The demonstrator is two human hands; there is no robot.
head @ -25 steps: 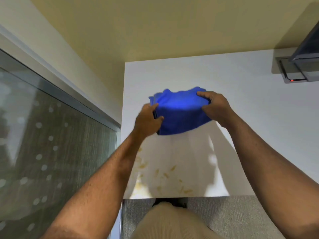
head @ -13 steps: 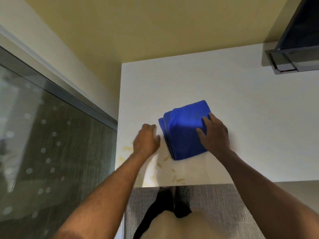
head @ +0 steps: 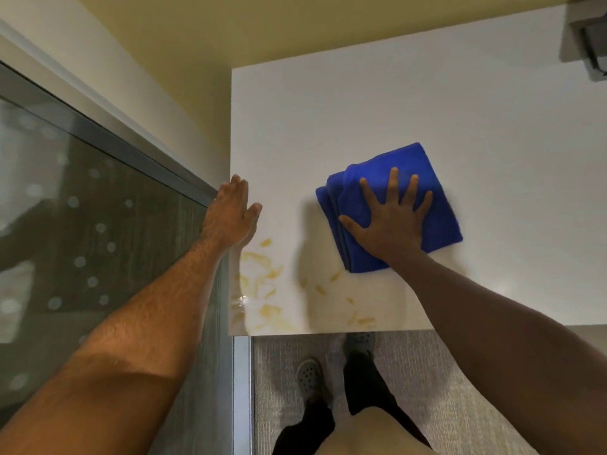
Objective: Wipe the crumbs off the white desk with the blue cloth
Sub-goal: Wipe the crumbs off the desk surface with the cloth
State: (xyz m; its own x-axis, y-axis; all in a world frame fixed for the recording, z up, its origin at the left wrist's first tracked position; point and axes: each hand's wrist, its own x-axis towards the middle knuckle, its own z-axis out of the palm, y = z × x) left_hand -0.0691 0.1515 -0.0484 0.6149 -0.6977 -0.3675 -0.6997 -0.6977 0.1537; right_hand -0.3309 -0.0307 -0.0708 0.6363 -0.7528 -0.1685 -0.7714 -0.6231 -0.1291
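Note:
The folded blue cloth (head: 437,205) lies on the white desk (head: 361,110), toward its near middle. My right hand (head: 391,218) presses flat on top of the cloth with fingers spread. My left hand (head: 231,215) is open at the desk's left edge, palm down, holding nothing. Yellowish crumbs (head: 266,277) are scattered over the near-left corner of the desk, between the left hand and the cloth, and along the front edge.
A grey glass partition (head: 82,241) runs along the desk's left side and a yellow wall stands behind it. A grey monitor base (head: 588,44) sits at the far right corner. Below the front edge are grey carpet (head: 443,389) and my shoes (head: 308,376).
The cloth went from held up in both hands to lying on the desk. My left hand let go and moved to the left edge; my right hand flattened on the cloth.

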